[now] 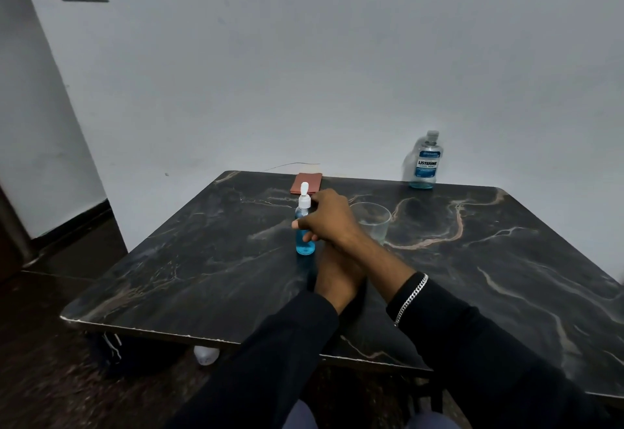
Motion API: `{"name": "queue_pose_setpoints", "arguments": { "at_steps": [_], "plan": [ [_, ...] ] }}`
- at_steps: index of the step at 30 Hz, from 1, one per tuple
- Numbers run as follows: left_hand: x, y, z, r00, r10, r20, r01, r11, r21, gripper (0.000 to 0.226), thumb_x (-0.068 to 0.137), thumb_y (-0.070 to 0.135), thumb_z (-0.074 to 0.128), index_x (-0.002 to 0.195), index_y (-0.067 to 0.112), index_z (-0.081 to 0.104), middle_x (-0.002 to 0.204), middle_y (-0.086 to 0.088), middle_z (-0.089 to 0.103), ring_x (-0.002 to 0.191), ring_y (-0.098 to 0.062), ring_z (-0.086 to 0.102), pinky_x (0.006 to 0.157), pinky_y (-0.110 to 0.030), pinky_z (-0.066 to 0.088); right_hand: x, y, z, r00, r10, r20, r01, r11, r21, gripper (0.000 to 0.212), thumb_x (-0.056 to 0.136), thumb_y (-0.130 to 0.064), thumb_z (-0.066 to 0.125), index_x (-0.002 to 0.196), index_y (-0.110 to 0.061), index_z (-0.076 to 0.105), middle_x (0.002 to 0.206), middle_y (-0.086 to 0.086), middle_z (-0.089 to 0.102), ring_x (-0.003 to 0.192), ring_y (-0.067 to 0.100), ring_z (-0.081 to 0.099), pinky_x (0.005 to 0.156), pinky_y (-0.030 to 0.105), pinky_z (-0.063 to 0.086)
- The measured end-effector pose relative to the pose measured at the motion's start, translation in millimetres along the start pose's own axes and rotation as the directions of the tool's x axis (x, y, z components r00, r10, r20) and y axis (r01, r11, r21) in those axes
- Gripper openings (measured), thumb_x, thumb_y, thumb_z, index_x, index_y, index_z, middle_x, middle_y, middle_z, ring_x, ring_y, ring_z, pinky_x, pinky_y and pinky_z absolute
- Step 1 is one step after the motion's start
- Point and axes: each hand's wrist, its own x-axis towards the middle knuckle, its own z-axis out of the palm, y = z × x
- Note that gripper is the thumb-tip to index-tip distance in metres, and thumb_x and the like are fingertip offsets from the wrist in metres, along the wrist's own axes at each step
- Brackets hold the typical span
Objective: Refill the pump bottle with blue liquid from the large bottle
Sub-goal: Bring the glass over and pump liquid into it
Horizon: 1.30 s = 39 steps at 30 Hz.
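A small clear pump bottle (pixel 305 248) holding blue liquid stands upright near the middle of the dark marble table (pixel 489 259), its white top (pixel 304 196) sticking up. My right hand (pixel 329 221) reaches across from the right and grips the bottle's upper body, thumb in front. My left hand (pixel 337 271) lies under the right forearm, mostly hidden; a finger curls round the bottle's lower part. The large mouthwash bottle (pixel 423 162) stands capped at the table's far right edge by the wall, with only a little blue liquid at its bottom.
An empty clear glass (pixel 374 222) stands just right of my right hand. A reddish-brown flat wallet-like thing (pixel 312 181) lies at the table's far edge behind the pump bottle. A white object (pixel 206 356) sits on the floor under the table's near edge.
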Motion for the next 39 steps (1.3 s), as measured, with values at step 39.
{"name": "queue_pose_setpoints", "arguments": {
  "at_steps": [39],
  "plan": [
    [16.4,-0.8,4.1,0.999,-0.014,0.031,0.022,0.955,-0.297,0.07,0.079,0.037,0.087,0.135,0.02,0.049,0.134,-0.002,0.061,0.12,-0.02,0.062,0.102,-0.044,0.054,-33.6,127.1,-124.2,0.873,-0.423,-0.243,0.283,0.845,-0.454,0.071,0.087,-0.024,0.061,0.144,-0.048,0.026,0.081,-0.008,0.061,0.064,0.004,0.059,0.054,0.024,0.044]
  ]
}}
